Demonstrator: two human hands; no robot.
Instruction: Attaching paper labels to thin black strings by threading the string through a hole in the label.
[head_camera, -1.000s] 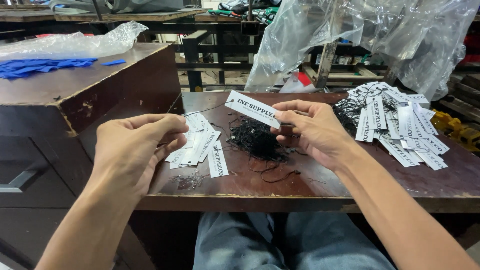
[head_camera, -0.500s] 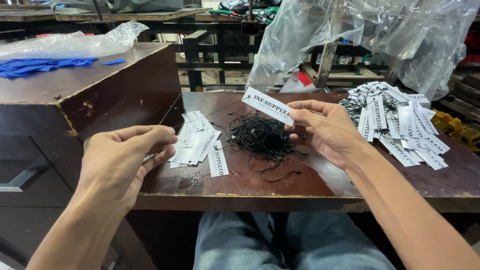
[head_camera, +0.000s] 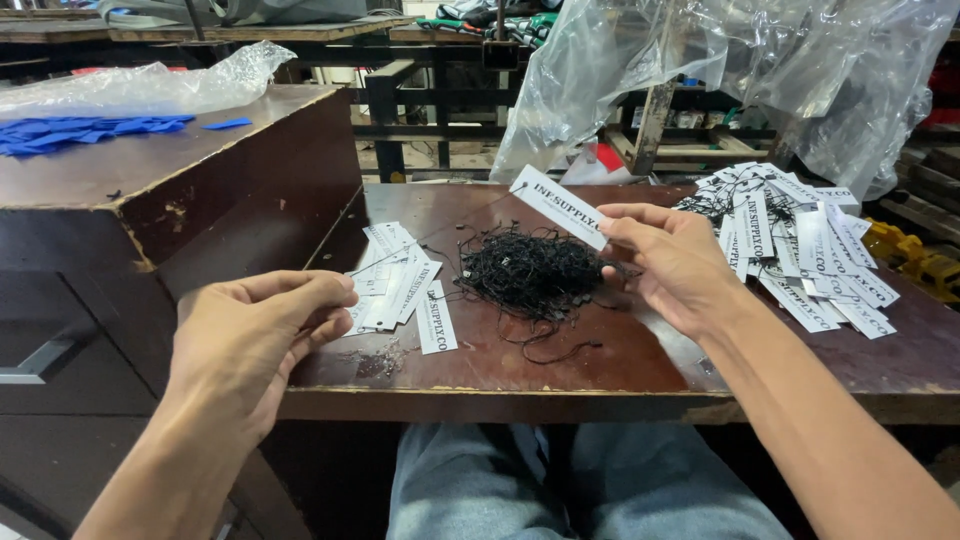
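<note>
Between the two hands, a thin black string (head_camera: 440, 232) runs taut from the left hand (head_camera: 265, 335), whose fingertips pinch its end, to a white paper tag (head_camera: 560, 207) gripped at its lower end by the right hand (head_camera: 675, 262). Below the string lies a tangle of black strings (head_camera: 530, 275), with a small stack of tags (head_camera: 400, 285) just right of the left hand. Right of the right hand sits a larger strung tag pile (head_camera: 800, 245) on the brown table (head_camera: 620, 365). Clear plastic bags (head_camera: 720, 70) hang beyond.

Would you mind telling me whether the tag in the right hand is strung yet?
Strung, it seems: a thin black string runs taut from the tag in the right hand to the left hand.
</note>
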